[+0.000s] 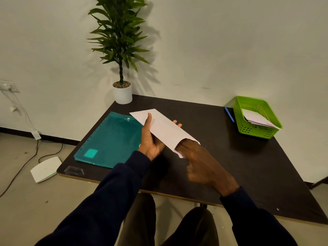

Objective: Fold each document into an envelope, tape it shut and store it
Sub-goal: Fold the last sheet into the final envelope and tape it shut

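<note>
My left hand [150, 139] holds a long white envelope [163, 128] above the dark table [230, 157], thumb on top and fingertips showing past its far edge. My right hand [204, 164] is at the envelope's open near end, its fingertips inside the mouth. A bit of white folded paper [180, 154] shows at that opening under the fingers. The rest of the paper is hidden inside the envelope.
A teal plastic document folder [108, 141] lies on the table's left part. At the right rear stands a green basket [257, 116] holding white envelopes, a blue pen [229, 114] beside it. A potted plant [122, 93] stands at the back corner. A white device [45, 168] and cables lie on the floor.
</note>
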